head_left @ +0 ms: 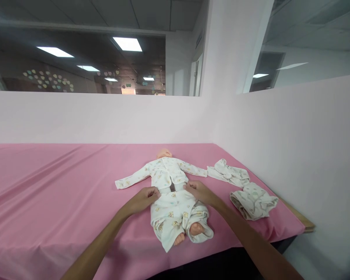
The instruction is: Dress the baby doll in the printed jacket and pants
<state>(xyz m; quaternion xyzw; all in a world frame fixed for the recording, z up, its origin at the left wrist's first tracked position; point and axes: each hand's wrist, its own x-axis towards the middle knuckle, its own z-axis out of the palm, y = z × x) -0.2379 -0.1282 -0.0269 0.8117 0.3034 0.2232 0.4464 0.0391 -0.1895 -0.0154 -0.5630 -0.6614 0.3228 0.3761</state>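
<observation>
A baby doll [164, 153] lies on its back, head toward the wall, in a white patterned jacket [162, 171] with both sleeves spread. White patterned trousers [175, 208] cover its legs, and both feet show at the lower end. My left hand [145, 197] pinches the waistband at the left side of the doll. At the right side my right hand [198, 190] has its fingers closed on the same waistband. Between the hands, a white layer and a dark gap show under the jacket's hem.
Pink cloth [75, 194] covers the table, with creases at the left. Folded white patterned clothes [253, 200] and another white garment [229, 174] lie to the right. Pale walls [104, 118] with windows stand behind and at the right.
</observation>
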